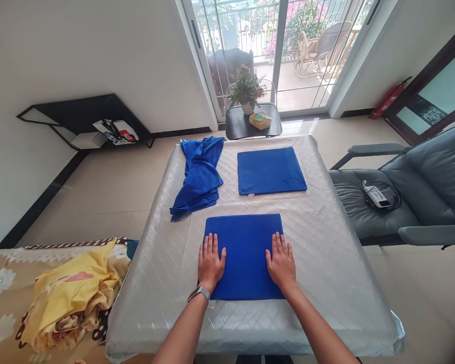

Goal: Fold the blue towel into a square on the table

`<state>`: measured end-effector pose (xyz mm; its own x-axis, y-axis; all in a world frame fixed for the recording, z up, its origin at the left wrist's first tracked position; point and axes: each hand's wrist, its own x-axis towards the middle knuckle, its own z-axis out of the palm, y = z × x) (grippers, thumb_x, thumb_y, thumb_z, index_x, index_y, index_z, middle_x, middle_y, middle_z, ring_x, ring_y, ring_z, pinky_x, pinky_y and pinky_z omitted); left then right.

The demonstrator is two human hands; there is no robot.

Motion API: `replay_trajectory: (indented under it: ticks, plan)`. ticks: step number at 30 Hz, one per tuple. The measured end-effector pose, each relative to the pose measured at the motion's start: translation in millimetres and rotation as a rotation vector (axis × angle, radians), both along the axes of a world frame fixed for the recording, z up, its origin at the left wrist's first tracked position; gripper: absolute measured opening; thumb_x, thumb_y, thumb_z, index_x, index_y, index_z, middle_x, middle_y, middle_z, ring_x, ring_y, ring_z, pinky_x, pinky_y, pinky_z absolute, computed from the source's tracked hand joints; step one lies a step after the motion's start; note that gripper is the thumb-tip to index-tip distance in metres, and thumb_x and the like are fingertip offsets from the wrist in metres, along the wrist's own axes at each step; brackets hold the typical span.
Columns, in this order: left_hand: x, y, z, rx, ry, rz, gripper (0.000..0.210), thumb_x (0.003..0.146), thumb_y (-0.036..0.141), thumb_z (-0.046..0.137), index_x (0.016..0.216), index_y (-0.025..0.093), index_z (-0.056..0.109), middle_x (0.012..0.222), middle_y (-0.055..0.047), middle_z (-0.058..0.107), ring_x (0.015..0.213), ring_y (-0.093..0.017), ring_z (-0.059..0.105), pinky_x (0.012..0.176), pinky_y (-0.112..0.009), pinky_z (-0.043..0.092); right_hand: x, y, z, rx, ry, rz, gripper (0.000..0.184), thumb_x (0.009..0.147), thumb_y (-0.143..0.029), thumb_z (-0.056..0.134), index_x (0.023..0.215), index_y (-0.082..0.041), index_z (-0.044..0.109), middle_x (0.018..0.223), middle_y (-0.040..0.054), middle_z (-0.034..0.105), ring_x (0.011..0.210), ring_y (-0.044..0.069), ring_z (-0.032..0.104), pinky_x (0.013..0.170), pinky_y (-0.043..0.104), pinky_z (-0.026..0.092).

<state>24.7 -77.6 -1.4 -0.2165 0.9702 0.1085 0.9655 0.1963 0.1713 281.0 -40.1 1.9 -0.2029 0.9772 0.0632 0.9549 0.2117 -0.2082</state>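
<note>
A blue cloth (246, 263) lies flat as a rectangle at the near middle of the table, with a small white tag at its lower left edge. My left hand (211, 263) rests palm down on its left edge, fingers stretched out; a watch is on that wrist. On the right edge lies my right hand (281, 260), also flat with fingers extended. Farther back is a second flat blue cloth (272, 171), with a tag at its near edge. A crumpled heap of blue cloth (200, 174) sits at the table's far left corner.
A silvery quilted cover (167, 283) drapes the table. Left is a bed with yellow fabric (74, 288); right, a grey armchair (382, 202) holding a power strip (377, 195). Beyond the table, a black chair (237, 129) bears a potted plant (247, 91) and a yellow packet (260, 120).
</note>
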Motion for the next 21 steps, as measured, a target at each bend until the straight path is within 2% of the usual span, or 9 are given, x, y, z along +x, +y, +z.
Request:
replay_trajectory:
  ticks: [5,11,15,18,21]
  plan:
    - [0,1,-0.8,-0.001,0.011,0.001,0.067,0.103,0.044,0.031,0.160,0.017,0.008,0.165,-0.011,0.022,0.153,-0.025,0.019,0.124,-0.051,0.022,1,1,-9.5,0.019,0.002,-0.012,0.064,0.103,-0.034,0.028,0.160,-0.013,0.009,0.165,0.0081,0.020,0.154,0.023,0.015,0.124,0.048,0.014]
    - [-2,0,-4.7,-0.008,0.018,-0.001,0.067,0.103,0.045,0.029,0.160,0.016,0.008,0.165,-0.012,0.022,0.153,-0.025,0.017,0.124,-0.050,0.021,1,2,-7.1,0.017,0.002,-0.013,0.066,0.102,-0.034,0.030,0.160,-0.016,0.004,0.165,0.0072,0.022,0.153,0.024,0.018,0.124,0.047,0.016]
    - [-1,0,0.6,-0.008,0.005,0.010,0.067,0.104,0.044,0.028,0.160,0.013,0.007,0.164,-0.015,0.022,0.153,-0.026,0.019,0.124,-0.051,0.021,-1,2,-5.3,0.009,-0.025,-0.028,0.065,0.102,-0.033,0.031,0.160,-0.015,0.009,0.164,0.0068,0.023,0.153,0.023,0.018,0.124,0.046,0.016]
    - [20,6,13.4,0.036,-0.003,-0.072,0.067,0.104,0.041,0.029,0.160,0.013,0.006,0.165,-0.015,0.021,0.153,-0.025,0.017,0.125,-0.050,0.020,-1,2,-5.6,0.015,-0.050,-0.034,0.063,0.102,-0.033,0.030,0.160,-0.014,0.013,0.165,0.0062,0.023,0.153,0.022,0.019,0.124,0.045,0.016]
    - [69,20,26.4,0.047,-0.060,-0.294,0.065,0.103,0.040,0.030,0.160,0.016,0.008,0.165,-0.009,0.021,0.154,-0.021,0.014,0.125,-0.045,0.022,0,2,-7.7,0.024,-0.066,-0.034,0.064,0.101,-0.032,0.031,0.160,-0.014,0.011,0.165,0.0066,0.022,0.152,0.022,0.020,0.124,0.045,0.017]
